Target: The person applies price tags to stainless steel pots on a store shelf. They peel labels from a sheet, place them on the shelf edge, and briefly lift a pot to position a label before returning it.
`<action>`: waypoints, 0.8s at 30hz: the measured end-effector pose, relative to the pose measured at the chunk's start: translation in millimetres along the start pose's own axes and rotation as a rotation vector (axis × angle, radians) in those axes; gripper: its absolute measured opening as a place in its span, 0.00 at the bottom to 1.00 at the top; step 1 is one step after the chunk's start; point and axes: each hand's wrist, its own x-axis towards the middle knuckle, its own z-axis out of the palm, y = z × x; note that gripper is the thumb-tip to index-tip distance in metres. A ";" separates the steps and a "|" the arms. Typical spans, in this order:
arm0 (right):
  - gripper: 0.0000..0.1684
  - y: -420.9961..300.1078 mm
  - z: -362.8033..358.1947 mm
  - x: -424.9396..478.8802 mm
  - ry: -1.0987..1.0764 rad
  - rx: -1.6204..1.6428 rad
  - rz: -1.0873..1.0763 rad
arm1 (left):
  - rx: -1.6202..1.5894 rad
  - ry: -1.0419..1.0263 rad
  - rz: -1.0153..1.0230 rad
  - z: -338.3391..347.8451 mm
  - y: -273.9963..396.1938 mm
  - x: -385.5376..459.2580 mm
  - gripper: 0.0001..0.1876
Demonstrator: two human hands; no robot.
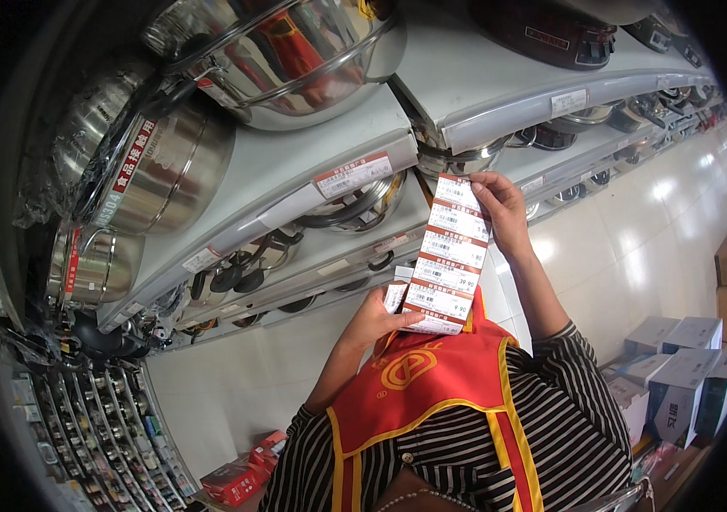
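A strip of printed shelf price labels (pixel 445 256), white with reddish-brown bands, stretches between my hands in front of the shelf. My left hand (pixel 379 317) grips its lower end, with the thumb on top and a folded or curled part of labels beside the fingers. My right hand (pixel 501 208) pinches the strip's upper right edge between thumb and fingers. Just left of the strip, a price label (pixel 354 174) sits in the shelf's edge rail (pixel 287 201). A large stainless steel pot (pixel 312 57) stands on the shelf above it.
Steel pots (pixel 171 173) in plastic wrap stand at the left. A dark electric cooker (pixel 546 38) is on the upper right shelf. Lower shelves hold lidded pans (pixel 360 205). Cardboard boxes (pixel 677 390) are stacked at the lower right, and red boxes (pixel 235 480) lie at the lower left.
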 end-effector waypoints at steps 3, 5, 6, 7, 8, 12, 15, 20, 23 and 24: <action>0.10 0.2 -1.3 0.3 0.006 0.003 -0.001 | 0.000 -0.011 -0.018 -0.7 -1.0 -1.1 0.26; 0.10 2.1 -3.6 0.8 0.003 0.002 -0.006 | 0.002 -0.013 -0.016 -0.8 -2.1 -0.9 0.26; 0.09 3.1 -4.6 1.3 0.002 0.001 -0.013 | 0.009 -0.019 -0.022 -0.9 -2.0 -1.0 0.25; 0.09 3.5 -5.4 1.5 0.000 0.000 -0.019 | 0.015 -0.024 -0.027 -1.0 -2.0 -1.1 0.25; 0.09 2.9 -5.8 1.4 0.002 -0.001 -0.019 | 0.021 -0.030 -0.033 -1.1 -2.0 -1.1 0.25; 0.09 0.8 -6.7 3.1 0.013 -0.005 -0.018 | 0.041 -0.024 -0.057 -3.8 -6.7 -1.2 0.24; 0.09 -1.1 -8.9 4.9 0.007 -0.016 -0.025 | 0.054 -0.034 -0.058 -6.1 -9.8 0.0 0.22; 0.09 -2.8 -9.6 5.8 0.024 -0.006 -0.033 | 0.070 -0.032 -0.067 -8.9 -14.0 1.0 0.19; 0.09 -1.0 -10.4 7.2 0.024 0.006 -0.048 | 0.098 -0.029 -0.070 -12.0 -18.1 1.6 0.18; 0.10 -0.7 -11.5 7.5 0.025 0.007 -0.042 | 0.094 -0.022 -0.059 -11.5 -18.2 2.2 0.18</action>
